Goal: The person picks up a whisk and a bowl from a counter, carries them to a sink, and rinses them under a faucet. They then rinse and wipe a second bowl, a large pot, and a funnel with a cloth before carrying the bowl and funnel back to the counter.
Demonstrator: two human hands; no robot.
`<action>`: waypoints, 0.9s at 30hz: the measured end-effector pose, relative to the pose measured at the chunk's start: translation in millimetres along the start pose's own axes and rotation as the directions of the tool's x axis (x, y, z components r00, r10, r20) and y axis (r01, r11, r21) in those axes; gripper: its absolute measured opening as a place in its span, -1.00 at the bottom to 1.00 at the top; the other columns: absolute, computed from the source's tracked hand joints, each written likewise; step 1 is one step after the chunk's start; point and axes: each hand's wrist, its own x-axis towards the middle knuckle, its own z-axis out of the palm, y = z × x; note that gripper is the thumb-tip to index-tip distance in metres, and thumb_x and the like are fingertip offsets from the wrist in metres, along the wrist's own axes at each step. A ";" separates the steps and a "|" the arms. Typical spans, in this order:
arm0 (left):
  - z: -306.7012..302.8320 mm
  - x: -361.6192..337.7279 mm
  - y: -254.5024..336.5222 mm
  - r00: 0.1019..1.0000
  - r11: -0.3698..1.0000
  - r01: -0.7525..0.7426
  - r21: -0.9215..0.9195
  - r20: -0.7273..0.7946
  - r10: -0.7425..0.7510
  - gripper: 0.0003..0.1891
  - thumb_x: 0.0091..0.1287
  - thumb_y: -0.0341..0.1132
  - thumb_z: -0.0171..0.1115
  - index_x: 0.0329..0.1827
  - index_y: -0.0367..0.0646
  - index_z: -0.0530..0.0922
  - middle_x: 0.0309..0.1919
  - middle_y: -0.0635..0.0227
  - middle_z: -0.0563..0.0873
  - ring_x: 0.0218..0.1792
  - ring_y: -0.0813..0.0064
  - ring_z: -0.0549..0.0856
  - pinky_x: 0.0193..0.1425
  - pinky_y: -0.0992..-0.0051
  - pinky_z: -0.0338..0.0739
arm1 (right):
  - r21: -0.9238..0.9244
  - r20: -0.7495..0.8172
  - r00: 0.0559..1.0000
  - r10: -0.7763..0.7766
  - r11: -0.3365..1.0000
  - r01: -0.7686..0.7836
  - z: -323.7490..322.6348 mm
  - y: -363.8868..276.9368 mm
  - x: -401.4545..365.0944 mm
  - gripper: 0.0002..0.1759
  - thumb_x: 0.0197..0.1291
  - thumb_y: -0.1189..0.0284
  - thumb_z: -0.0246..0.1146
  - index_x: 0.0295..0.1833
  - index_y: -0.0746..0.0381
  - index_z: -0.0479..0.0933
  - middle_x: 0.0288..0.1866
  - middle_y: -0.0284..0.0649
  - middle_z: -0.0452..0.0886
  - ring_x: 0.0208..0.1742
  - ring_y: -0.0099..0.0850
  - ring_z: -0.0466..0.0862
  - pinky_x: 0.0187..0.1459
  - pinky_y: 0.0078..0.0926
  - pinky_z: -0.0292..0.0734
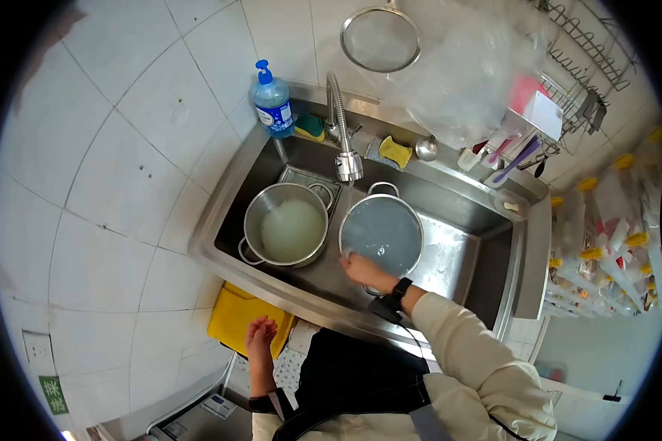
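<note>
In the steel sink stand two two-handled metal pots. The right pot (384,228) holds greyish, clear-looking liquid, while cloudy pale liquid fills part of the left pot (293,228). My right hand (364,270) is at the near left rim of the right pot, fingers curled together; whether they grip the rim or something small is hidden. The faucet (349,166) hangs over the right pot's far left edge, with what looks like a thin stream below it. My left hand (261,334) is loosely closed above a yellow bin lid (235,320), with nothing visible in it.
Behind the sink (449,242) stand a blue soap bottle (273,106), a green-yellow sponge (310,127), a yellow sponge (395,151) and a ladle (426,149). A strainer (380,39) hangs on the wall. A utensil holder (518,143) is at the right, near hanging yellow-topped bags (603,242).
</note>
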 end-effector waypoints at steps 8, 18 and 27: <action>18.5 56.5 33.7 0.971 0.979 0.026 0.200 0.227 -0.072 -0.80 0.26 -0.40 -0.06 -0.10 -0.19 0.44 -0.28 0.34 0.59 -0.21 0.53 0.56 -0.06 0.57 0.42 | -0.058 -0.284 0.938 0.199 0.973 -0.224 1.1 -55.7 31.6 -0.66 0.05 0.51 -0.01 -0.06 0.46 0.22 -0.22 0.24 0.52 -0.15 0.06 0.56 -0.13 -0.13 0.46; 133.9 121.6 -43.8 0.745 0.743 -0.174 0.647 0.580 -0.330 -0.62 0.24 -0.20 0.01 0.04 -0.25 0.39 -0.16 0.22 0.58 -0.11 0.45 0.56 0.01 0.49 0.41 | -0.433 -0.003 0.974 -0.228 0.878 0.205 -23.3 2.8 -43.3 -0.64 0.06 0.50 -0.03 0.02 0.30 0.29 -0.31 0.08 0.56 -0.30 -0.02 0.59 -0.29 -0.11 0.48; 211.1 95.8 -108.2 0.633 0.717 0.263 0.646 0.445 -0.634 -0.69 0.18 -0.20 0.06 -0.16 -0.26 0.42 -0.32 0.25 0.47 -0.32 0.42 0.50 -0.28 0.35 0.46 | -0.663 0.395 0.686 -0.611 0.327 0.673 -146.0 115.1 -50.1 -0.70 0.04 0.44 0.03 -0.06 0.16 0.41 0.02 -0.31 0.45 0.12 -0.38 0.38 0.25 -0.38 0.11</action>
